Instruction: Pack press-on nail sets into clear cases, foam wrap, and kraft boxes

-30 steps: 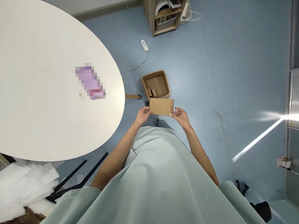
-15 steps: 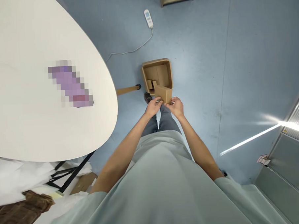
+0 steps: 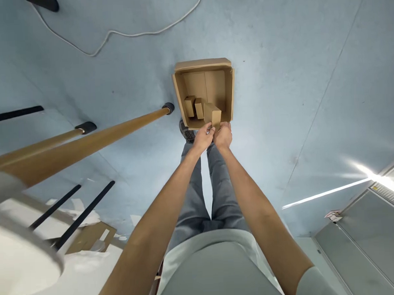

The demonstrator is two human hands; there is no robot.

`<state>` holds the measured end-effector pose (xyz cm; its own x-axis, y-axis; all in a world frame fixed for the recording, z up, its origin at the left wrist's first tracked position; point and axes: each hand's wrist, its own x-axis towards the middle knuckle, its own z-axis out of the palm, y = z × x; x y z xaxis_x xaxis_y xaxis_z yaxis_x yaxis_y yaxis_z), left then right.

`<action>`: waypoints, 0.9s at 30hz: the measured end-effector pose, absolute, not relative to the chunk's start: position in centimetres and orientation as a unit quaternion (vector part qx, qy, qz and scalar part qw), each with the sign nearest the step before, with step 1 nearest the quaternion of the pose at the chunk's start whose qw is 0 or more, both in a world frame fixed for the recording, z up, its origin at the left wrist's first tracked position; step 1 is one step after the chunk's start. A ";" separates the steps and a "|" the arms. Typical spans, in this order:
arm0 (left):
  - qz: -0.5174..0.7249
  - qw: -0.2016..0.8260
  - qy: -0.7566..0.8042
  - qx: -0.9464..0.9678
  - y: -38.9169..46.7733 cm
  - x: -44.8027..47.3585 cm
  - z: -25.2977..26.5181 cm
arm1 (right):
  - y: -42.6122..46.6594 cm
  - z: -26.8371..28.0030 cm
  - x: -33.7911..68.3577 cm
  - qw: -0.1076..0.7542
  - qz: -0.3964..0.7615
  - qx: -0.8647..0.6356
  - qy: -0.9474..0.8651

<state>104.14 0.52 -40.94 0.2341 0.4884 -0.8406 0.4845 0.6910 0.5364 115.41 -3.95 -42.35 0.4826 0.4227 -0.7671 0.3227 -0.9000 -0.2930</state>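
Observation:
Between my two hands is a small brown cardboard box (image 3: 211, 113), held over the near edge of a larger open carton (image 3: 227, 92) on the floor. My left hand (image 3: 204, 136) is closed on the small box's lower left side, thumb and fingers pinching it. On its lower right side my right hand (image 3: 223, 135) grips it too, fingers partly hidden. Inside the carton, at its left side, two more small boxes stand side by side: one box (image 3: 190, 106) by the left wall and another box (image 3: 199, 108) just right of it.
Wooden table legs (image 3: 118, 138) with dark feet reach in from the left, near the carton. A white cable (image 3: 133, 35) runs across the blue floor. The white tabletop (image 3: 22, 259) is at lower left, grey cabinets (image 3: 373, 231) at lower right. My shoe (image 3: 187, 131) is against the carton.
I have bent forward, so the carton looks nearer and larger and the tabletop has slid to the lower left. The small box has come down to the carton's near edge, still in both hands.

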 end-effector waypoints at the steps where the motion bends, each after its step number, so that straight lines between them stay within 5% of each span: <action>1: 0.000 0.679 0.620 0.392 0.5 104.2 -42.7 | -4.0 -44.2 115.4 0.049 0.461 -0.860 -0.214; 8: -0.013 0.688 0.642 0.339 -0.2 104.5 -52.4 | -2.6 -54.0 114.2 0.011 0.453 -0.868 -0.206; 14: -0.015 0.660 0.691 0.296 0.2 103.5 -56.2 | 0.3 -58.5 111.7 -0.116 0.472 -0.842 -0.233; 22: 0.013 0.665 0.702 0.253 -0.8 101.2 -57.5 | 1.7 -60.7 110.1 -0.128 0.484 -0.842 -0.200; 27: 0.025 0.674 0.688 0.267 -1.9 100.5 -54.1 | 0.9 -57.0 110.2 -0.138 0.497 -0.825 -0.230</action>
